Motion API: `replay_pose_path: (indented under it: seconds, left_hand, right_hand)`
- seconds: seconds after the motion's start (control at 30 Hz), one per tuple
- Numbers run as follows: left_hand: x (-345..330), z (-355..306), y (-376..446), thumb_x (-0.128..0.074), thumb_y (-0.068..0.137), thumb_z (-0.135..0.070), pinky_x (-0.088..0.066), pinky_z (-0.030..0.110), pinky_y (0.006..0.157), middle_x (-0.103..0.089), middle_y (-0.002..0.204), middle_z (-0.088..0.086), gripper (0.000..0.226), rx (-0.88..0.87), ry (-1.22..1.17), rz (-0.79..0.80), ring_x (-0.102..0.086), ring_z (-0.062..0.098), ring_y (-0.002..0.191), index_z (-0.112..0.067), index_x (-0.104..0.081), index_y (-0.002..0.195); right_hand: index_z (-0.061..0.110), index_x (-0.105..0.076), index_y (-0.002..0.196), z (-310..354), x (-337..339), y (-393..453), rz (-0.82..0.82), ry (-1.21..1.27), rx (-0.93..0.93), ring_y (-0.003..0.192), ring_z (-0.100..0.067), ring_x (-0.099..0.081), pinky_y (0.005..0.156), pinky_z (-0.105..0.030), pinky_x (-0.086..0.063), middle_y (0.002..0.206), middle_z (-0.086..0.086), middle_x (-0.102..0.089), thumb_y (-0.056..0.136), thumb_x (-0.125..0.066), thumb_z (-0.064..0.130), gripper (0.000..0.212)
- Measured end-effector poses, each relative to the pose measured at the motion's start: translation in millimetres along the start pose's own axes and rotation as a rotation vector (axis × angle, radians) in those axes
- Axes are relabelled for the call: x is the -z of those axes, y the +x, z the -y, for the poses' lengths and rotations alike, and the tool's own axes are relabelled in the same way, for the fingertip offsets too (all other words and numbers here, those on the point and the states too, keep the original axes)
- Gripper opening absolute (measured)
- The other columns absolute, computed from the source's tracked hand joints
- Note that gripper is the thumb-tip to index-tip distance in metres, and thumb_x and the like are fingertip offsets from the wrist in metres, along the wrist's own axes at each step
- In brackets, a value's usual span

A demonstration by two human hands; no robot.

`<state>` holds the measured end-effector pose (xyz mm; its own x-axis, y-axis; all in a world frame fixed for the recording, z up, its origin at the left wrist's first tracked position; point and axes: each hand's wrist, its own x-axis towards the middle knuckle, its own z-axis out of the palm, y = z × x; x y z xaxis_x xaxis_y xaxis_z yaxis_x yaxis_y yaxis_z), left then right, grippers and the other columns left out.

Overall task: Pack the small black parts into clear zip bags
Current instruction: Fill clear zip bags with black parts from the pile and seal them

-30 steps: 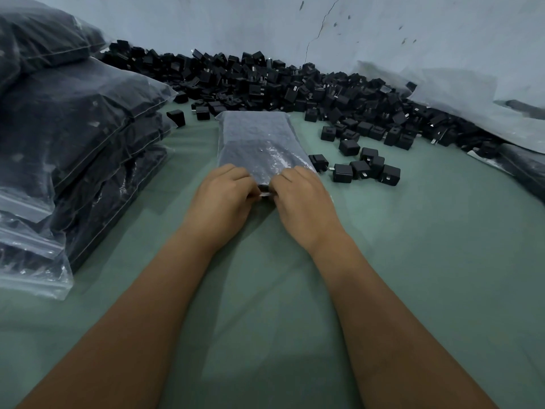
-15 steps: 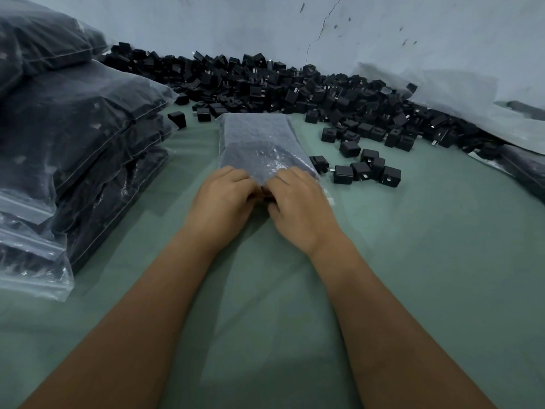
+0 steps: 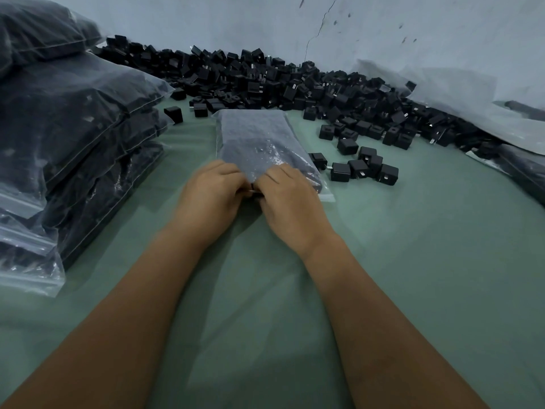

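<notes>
1. I see one filled clear zip bag [image 3: 259, 143] lying flat on the green table cover [image 3: 413, 261], long side running away from me, its near end under both hands.
2. My left hand [image 3: 211, 196] has its fingers curled over the bag's near edge and pinches it; the right hand [image 3: 290, 202] does the same just beside it, and the two hands touch at the middle of the edge.
3. What sits between the fingertips is a small dark sliver; I cannot tell whether it is the zip strip or a part.
4. The bag's near right corner [image 3: 326, 196] sticks out past the right hand, flat on the cover.
5. Loose black parts [image 3: 265, 81] lie in one long heap along the wall [image 3: 383, 31]; too many to count, and the far ones blur together.
6. A small cluster [image 3: 364, 169] of about six parts sits apart from the heap, near the bag's right side; one further part [image 3: 318, 159] lies just beside the bag.
7. On the left stands one stack of filled bags [image 3: 73, 137]; I make out at least four layers, but the frame cuts off its left side and top.
8. At the right edge lies plastic sheeting [image 3: 472, 113] with another filled bag [image 3: 522, 169] below it, cut off by the frame.
</notes>
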<state>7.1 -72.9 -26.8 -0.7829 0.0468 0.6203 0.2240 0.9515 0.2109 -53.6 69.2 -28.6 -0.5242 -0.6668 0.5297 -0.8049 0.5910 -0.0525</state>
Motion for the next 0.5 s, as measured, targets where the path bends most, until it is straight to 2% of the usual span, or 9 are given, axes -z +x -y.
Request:
replay_pose_path:
  seconds: [0.13, 0.33, 0.43, 0.5]
  left_hand:
    - [-0.4, -2.6, 0.2, -0.074, 0.08, -0.001, -0.049, 0.041, 0.068, -0.067, 0.078, 0.016, 0.003, -0.014, -0.008, 0.004, -0.06, 0.034, 0.074, 0.002, -0.073, 0.08]
    - [6.8, 9.1, -7.6, -0.078, 0.079, -0.007, -0.043, 0.034, 0.072, -0.066, 0.08, 0.012, 0.006, 0.072, 0.021, 0.012, -0.059, 0.033, 0.079, -0.004, -0.075, 0.083]
    - [7.4, 6.0, -7.2, -0.077, 0.076, 0.002, -0.037, 0.029, 0.07, -0.067, 0.077, 0.012, 0.006, 0.055, 0.004, -0.011, -0.06, 0.031, 0.075, -0.002, -0.074, 0.078]
    - [5.4, 1.3, -5.4, -0.075, 0.075, 0.006, -0.039, 0.03, 0.068, -0.068, 0.077, 0.012, 0.008, 0.025, -0.01, -0.013, -0.06, 0.031, 0.073, -0.002, -0.074, 0.078]
  right_hand:
    - [0.004, -0.064, 0.078, -0.2, 0.3, 0.2, -0.039, 0.041, -0.05, 0.079, -0.028, -0.055, 0.069, -0.037, -0.045, 0.078, -0.011, -0.061, 0.077, -0.06, -0.007, 0.012]
    - [0.006, -0.065, 0.084, -9.9, 0.8, -3.4, -0.046, -0.005, -0.094, 0.088, -0.026, -0.054, 0.08, -0.033, -0.041, 0.087, -0.008, -0.061, 0.084, -0.058, 0.004, 0.007]
    - [0.008, -0.065, 0.088, -3.7, 2.8, -1.9, -0.046, 0.01, -0.004, 0.088, -0.027, -0.055, 0.079, -0.035, -0.043, 0.089, -0.007, -0.06, 0.08, -0.064, 0.009, 0.009]
    - [0.007, -0.066, 0.088, 1.4, 1.3, -0.6, -0.055, 0.022, 0.057, 0.085, -0.028, -0.056, 0.076, -0.038, -0.046, 0.085, -0.009, -0.062, 0.077, -0.065, 0.002, 0.012]
